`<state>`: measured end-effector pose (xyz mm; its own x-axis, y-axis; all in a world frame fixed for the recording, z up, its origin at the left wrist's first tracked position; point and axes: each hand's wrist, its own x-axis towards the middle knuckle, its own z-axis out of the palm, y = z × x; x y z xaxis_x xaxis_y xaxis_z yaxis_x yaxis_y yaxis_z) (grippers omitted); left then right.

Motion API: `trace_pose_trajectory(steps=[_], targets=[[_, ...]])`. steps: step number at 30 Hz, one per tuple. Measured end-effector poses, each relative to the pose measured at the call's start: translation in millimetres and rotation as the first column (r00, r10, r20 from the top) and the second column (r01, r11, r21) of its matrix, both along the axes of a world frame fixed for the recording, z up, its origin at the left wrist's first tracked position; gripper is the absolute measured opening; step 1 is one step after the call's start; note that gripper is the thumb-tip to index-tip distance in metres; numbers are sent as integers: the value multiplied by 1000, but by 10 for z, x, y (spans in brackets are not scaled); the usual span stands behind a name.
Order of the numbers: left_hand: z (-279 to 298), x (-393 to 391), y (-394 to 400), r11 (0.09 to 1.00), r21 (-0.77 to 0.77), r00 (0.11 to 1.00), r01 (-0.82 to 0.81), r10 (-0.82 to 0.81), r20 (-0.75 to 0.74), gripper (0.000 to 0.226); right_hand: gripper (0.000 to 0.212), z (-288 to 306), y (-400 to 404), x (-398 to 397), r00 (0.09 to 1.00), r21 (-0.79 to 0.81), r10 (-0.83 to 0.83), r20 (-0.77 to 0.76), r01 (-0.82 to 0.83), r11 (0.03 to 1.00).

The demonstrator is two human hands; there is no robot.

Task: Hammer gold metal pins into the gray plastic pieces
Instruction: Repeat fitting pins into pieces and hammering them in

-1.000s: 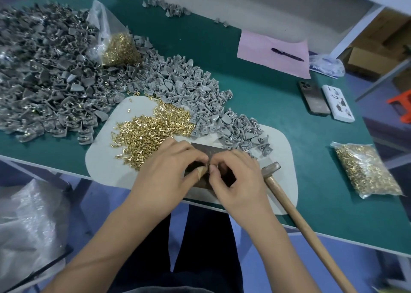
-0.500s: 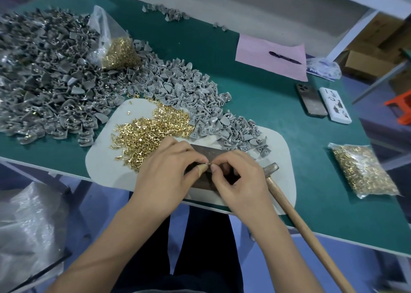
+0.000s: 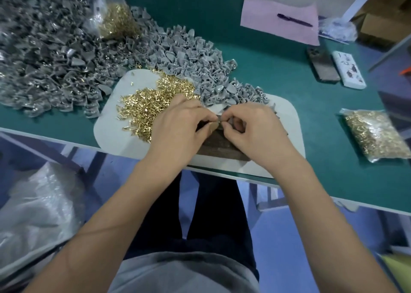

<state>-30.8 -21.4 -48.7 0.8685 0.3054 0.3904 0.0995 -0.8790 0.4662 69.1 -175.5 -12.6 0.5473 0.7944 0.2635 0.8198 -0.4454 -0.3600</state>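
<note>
Green table (image 3: 255,54), both hands (image 3: 178,123) (image 3: 255,128) pinching gray piece (image 3: 220,121) between fingertips, gold pins (image 3: 151,106) beside left hand

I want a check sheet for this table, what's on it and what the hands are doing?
Surface: green table with a white mat.
Job's things: loose gold pins on the mat; gray pieces heaped behind.
Clutter: two pin bags, pink paper, pen, two phones.
Hands: left hand and right hand pinch one small part together.
Cables: nothing seen.
Surroundings: cardboard box, plastic bag by the floor.
</note>
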Motion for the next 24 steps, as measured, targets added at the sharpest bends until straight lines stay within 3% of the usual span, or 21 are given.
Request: trace_pose_trajectory(steps=[6,16,24], targets=[[17,15,16,1000,1,1000,0,0,-5,16,10,122,48,107,997,-101,-3,-80,-5,995],[70,44,67,997,28,997,78,-78,-22,15,11,-80,15,137,924,83,-99,-370,139,987],[109,31,25,998,59,999,28,-26,-35,17,12,-189,-17,83,900,130,-83,-428,152,980]])
